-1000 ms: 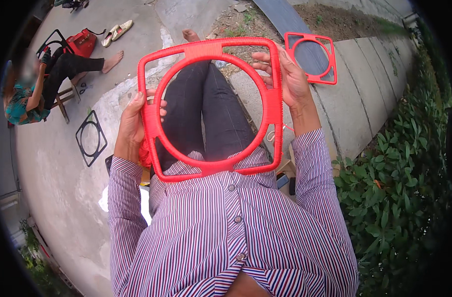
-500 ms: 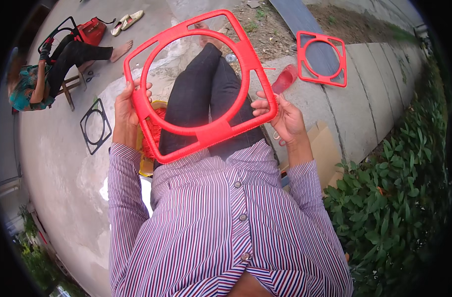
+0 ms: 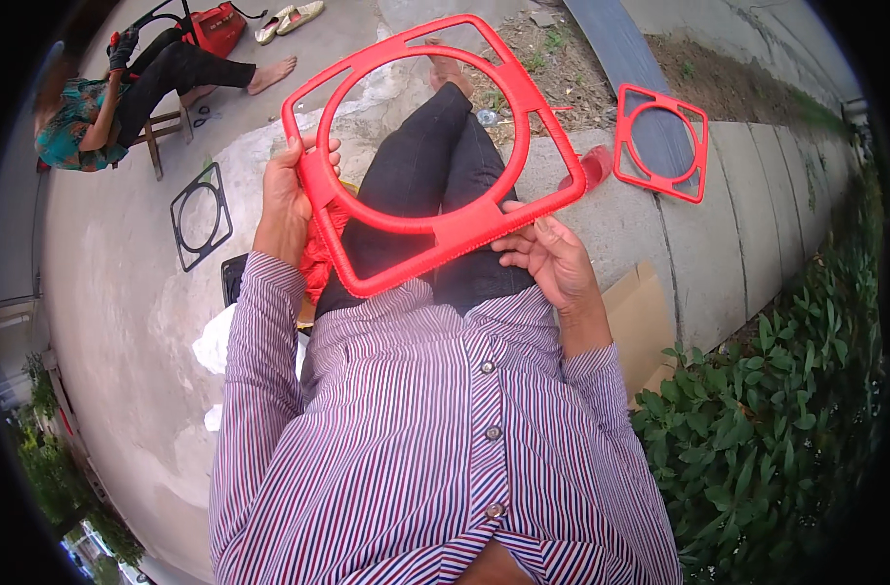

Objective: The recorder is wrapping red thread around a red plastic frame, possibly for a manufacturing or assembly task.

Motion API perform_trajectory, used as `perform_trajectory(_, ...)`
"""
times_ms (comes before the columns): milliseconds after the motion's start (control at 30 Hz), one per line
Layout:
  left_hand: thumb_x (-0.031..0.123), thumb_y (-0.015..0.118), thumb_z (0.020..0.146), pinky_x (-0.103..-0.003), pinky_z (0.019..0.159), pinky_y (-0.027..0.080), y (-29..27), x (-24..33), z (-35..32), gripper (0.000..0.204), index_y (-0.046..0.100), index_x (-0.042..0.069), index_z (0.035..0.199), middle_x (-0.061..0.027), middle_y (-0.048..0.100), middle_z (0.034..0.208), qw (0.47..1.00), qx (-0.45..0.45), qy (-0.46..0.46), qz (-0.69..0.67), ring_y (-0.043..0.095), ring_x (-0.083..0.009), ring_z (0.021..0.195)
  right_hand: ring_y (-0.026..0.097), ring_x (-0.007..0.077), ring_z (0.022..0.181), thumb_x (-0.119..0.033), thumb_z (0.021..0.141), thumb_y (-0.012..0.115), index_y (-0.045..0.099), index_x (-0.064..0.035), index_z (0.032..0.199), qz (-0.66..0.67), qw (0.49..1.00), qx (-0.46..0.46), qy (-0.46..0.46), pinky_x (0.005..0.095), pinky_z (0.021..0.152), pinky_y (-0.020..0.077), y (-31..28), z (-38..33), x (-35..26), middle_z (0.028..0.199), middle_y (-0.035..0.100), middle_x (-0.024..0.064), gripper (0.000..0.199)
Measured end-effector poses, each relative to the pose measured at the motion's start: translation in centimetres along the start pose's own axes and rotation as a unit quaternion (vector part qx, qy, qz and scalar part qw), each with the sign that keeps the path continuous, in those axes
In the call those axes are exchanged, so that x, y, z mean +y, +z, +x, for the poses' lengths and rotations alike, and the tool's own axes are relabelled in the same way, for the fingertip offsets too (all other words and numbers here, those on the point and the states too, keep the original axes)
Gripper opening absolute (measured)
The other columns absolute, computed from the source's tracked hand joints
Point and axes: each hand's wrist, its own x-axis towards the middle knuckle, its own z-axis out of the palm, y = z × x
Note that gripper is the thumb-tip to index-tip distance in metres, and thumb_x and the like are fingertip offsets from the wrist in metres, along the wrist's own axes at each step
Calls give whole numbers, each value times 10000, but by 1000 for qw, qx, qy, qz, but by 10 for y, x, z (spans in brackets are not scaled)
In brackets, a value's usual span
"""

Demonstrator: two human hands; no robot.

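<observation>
I hold a large red plastic frame (image 3: 445,229), square outside with a round opening, over my lap. My left hand (image 3: 294,200) grips its left edge. My right hand (image 3: 552,258) supports the near right edge from below, fingers curled under the rim. Through the ring I see my dark trousers and one bare foot. A bundle of red material (image 3: 318,258) lies under the frame beside my left thigh.
A second, smaller red frame (image 3: 662,141) lies on the concrete kerb at right, a red piece (image 3: 593,166) beside it. A black frame (image 3: 201,214) lies on the ground at left. Another person sits on a stool at upper left. Cardboard (image 3: 645,322) and green shrubs border my right.
The red frame has dropped from in front of my chest toward my lap and tilted flatter. My right hand has slid from its far right edge to the near right edge.
</observation>
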Motion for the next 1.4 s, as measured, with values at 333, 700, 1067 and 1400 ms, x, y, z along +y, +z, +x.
perform_trajectory(333,288,316,1012,-427,672,566,43,-20,-7,357,455,-26,1109,-254,629,986,1000,24,-3,-11,658,-308,769,660,239,929,-178,918,587,537,43,1170,-70,996,47,32,354,752,574,32,7,19,1043,655,181,339)
perform_trajectory(700,214,605,882,-440,944,451,83,-37,-30,513,399,-20,1289,-234,550,1180,667,214,387,599,537,-319,1123,677,213,868,-105,885,608,560,48,1146,-22,993,118,-5,306,721,569,30,1,25,1005,673,176,307)
perform_trajectory(1067,121,750,750,-307,643,507,121,-83,-75,202,635,-7,857,-151,672,749,724,-270,149,617,671,-226,694,656,191,896,-91,879,617,551,39,1169,20,993,115,-18,303,752,553,18,3,35,1035,657,123,324)
perform_trajectory(1400,61,648,825,-307,810,482,100,-29,-73,171,631,-6,981,-94,599,933,757,-223,256,558,611,-213,894,656,215,895,-83,879,606,514,41,1209,80,988,131,-28,304,738,551,10,0,30,1077,647,185,365)
